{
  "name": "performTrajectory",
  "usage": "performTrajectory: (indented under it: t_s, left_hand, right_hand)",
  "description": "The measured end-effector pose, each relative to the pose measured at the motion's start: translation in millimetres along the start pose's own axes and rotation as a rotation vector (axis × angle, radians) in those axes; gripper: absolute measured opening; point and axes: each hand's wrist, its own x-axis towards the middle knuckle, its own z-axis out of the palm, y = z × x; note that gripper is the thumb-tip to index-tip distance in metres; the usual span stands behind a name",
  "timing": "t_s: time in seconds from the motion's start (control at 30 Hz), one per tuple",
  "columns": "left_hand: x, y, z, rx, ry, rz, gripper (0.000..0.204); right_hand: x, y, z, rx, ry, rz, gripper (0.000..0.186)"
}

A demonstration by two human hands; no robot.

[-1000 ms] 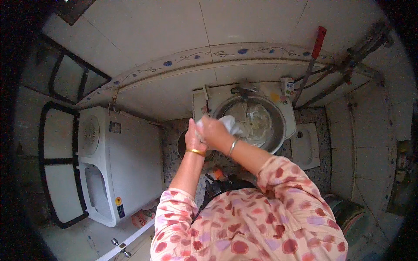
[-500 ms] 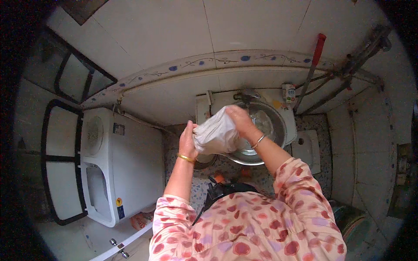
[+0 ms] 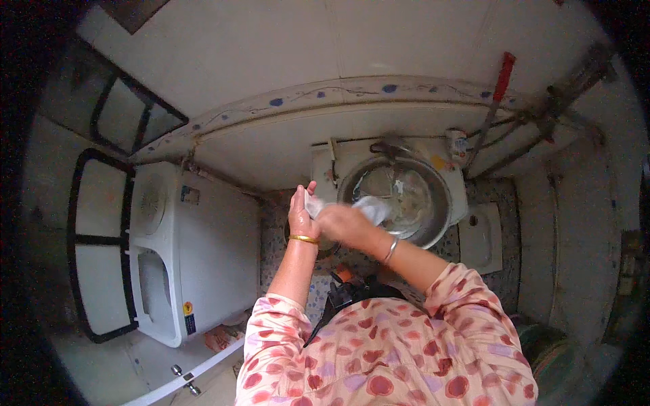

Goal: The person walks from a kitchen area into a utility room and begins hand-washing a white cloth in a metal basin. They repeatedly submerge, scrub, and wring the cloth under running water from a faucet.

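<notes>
The washer [image 3: 217, 250], white and boxy, stands well apart to the person's left. Nearer the hands, a white worktop [image 3: 323, 160] carries a round metal basin [image 3: 445, 203] with pale, glossy contents; whether these are water, fabric or both cannot be told.

The cloth [image 3: 372, 210] is located between the two hands and at the near left part of the basin. It is plain white with faint grey shading, bunched rather than spread, soft-edged and partly blurred. One crumpled lobe projects beyond the right hand [image 3: 347, 224]; a narrower portion shows against the left palm. The middle is hidden.

The right hand is closed around the cloth, its outline blurred. The left hand [image 3: 300, 215] is upright, fingers extended, palm touching the cloth; whether it also grips cannot be told.
</notes>
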Motion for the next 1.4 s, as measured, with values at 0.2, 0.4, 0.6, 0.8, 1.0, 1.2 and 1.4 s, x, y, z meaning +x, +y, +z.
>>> performTrajectory:
  t_s: [0.2,0.4,0.6,0.8,1.0,1.2,1.4]
  left_hand:
    - [-18,-11,10,0.011,-0.173,-0.122,0.032]
    - [-2,-9,1,0.292,-0.144,-0.091,0.040]
    - [-33,-17,49,0.062,0.084,-0.085,0.043]
    - [-40,16,46,-0.048,-0.302,-0.181,0.036]
    - [-68,34,52,0.155,-0.469,-0.562,0.077]
    - [-77,29,63,0.034,-0.545,-0.456,0.084]
    - [-89,29,64,-0.105,-0.525,-0.215,0.081]
  right_hand:
    - [18,17,10,-0.461,-0.068,0.339,0.018]
    - [13,-13,21,-0.303,-0.076,0.392,0.020]
    - [3,47,12,-0.364,-0.136,0.547,0.016]
    - [13,65,-20,-0.191,-0.063,0.297,0.020]
    - [54,42,-52,0.437,0.054,0.698,0.026]
    - [41,56,-38,0.456,0.289,0.600,0.028]
    - [-54,51,-40,0.370,0.186,0.639,0.022]
